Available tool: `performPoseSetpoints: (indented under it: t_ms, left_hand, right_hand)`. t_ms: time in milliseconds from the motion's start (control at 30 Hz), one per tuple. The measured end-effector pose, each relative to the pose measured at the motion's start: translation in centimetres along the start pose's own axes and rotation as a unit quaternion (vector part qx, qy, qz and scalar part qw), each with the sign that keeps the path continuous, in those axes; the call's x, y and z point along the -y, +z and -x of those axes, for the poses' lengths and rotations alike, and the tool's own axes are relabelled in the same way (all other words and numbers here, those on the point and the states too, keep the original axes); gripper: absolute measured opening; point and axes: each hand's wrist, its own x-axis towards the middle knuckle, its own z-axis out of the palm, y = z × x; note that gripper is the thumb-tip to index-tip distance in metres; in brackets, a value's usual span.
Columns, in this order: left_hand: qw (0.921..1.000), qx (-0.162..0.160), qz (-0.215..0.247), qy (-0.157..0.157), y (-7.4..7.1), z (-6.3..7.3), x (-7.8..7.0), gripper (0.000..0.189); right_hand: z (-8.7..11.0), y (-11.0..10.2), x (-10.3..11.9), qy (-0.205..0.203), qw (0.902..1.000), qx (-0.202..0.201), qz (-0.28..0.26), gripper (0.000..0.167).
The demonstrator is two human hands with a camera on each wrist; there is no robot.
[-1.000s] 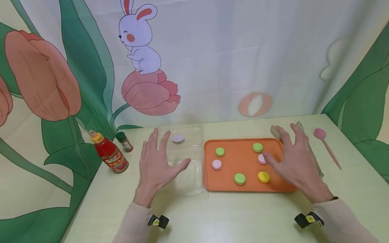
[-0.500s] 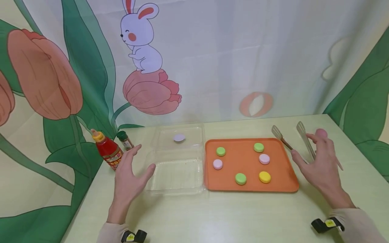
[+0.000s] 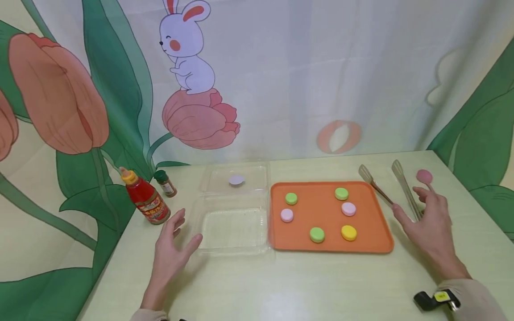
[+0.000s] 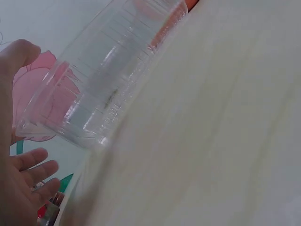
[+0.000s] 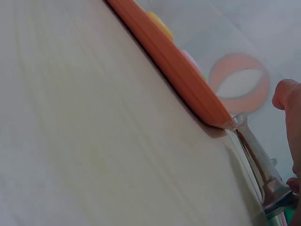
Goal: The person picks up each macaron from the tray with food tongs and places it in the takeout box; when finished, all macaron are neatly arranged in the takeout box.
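My right hand (image 3: 431,229) is over the near end of metal tongs (image 3: 407,189), whose two slotted arms spread apart. The thumb and fingers are relaxed and apart, and the hand hides the joined end of the tongs. Seen from the right wrist, the tongs (image 5: 263,162) run close by the fingers. My left hand (image 3: 170,249) hovers left of a clear plastic box (image 3: 233,229) with its lid opened back, fingers loosely bent around nothing. Between the hands, an orange tray (image 3: 305,243) bears several macarons: green (image 3: 317,235), pink (image 3: 348,209) and one yellow (image 3: 349,232).
A red sauce bottle (image 3: 148,200) with a yellow cap and a green-capped spice jar (image 3: 165,183) stand at the left. A pink spoon (image 3: 424,176) lies beyond the right hand. Inside the lid is a small pale disc (image 3: 236,180). A printed curtain (image 3: 281,89) hangs behind the table.
Both hands have moved apart: the left from over the box to its left side, the right from over the tray to the tongs. The tray and macarons have stayed put.
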Motion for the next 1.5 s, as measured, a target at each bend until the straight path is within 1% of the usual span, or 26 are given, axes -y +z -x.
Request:
performPoseSetpoints:
  t_ms: [100,233,333,467,533,633,733,900,1000,1100,1333,1500]
  left_hand:
    - [0.9995,0.028,0.008,-0.015,0.4,0.1,0.4,0.089]
    - [0.9975,0.056,-0.013,-0.04,0.8,0.3,0.7,0.103]
    - [0.9965,0.065,-0.028,-0.044,0.8,0.4,0.8,0.108]
    - [0.9958,0.07,-0.042,-0.042,0.8,0.3,0.7,0.11]
    - [0.9949,0.076,-0.048,-0.046,0.7,0.2,0.6,0.112]
    - [0.9939,0.083,-0.049,-0.054,0.6,0.2,0.3,0.114]
    - [0.9936,0.086,-0.044,-0.058,0.6,0.3,0.2,0.115]
    - [0.9942,0.09,-0.035,-0.049,0.7,0.3,0.2,0.113]
    - [0.9947,0.088,-0.033,-0.043,0.8,0.3,0.3,0.113]
    - [0.995,0.085,-0.031,-0.04,0.8,0.3,0.3,0.112]
    - [0.9947,0.087,-0.032,-0.043,0.8,0.4,0.1,0.112]
    - [0.9947,0.087,-0.032,-0.043,0.8,0.4,0.1,0.113]
  right_hand:
    - [0.2,0.1,-0.4,0.003,0.9999,0.012,0.007,0.078]
    - [0.4,0.4,-0.9,-0.01,0.9996,0.024,0.013,0.078]
    - [0.3,0.7,-1.1,-0.009,0.9994,0.03,0.017,0.079]
    - [-0.1,1.2,-1.4,-0.009,0.9993,0.03,0.022,0.078]
    - [-0.3,1.3,-1.4,-0.008,0.9992,0.031,0.026,0.078]
    - [-0.6,1.6,-1.4,0.009,0.9988,0.037,0.03,0.081]
    - [-0.9,1.9,-1.3,0.028,0.9977,0.043,0.044,0.085]
    - [-1.5,2.0,-1.1,0.045,0.9947,0.054,0.076,0.095]
    - [-1.6,1.9,-1.0,0.052,0.993,0.064,0.084,0.097]
    - [-1.7,1.8,-1.0,0.055,0.9922,0.071,0.087,0.095]
    - [-1.5,1.6,-0.9,0.062,0.9912,0.071,0.093,0.088]
    - [-1.4,1.4,-1.0,0.044,0.995,0.053,0.073,0.084]
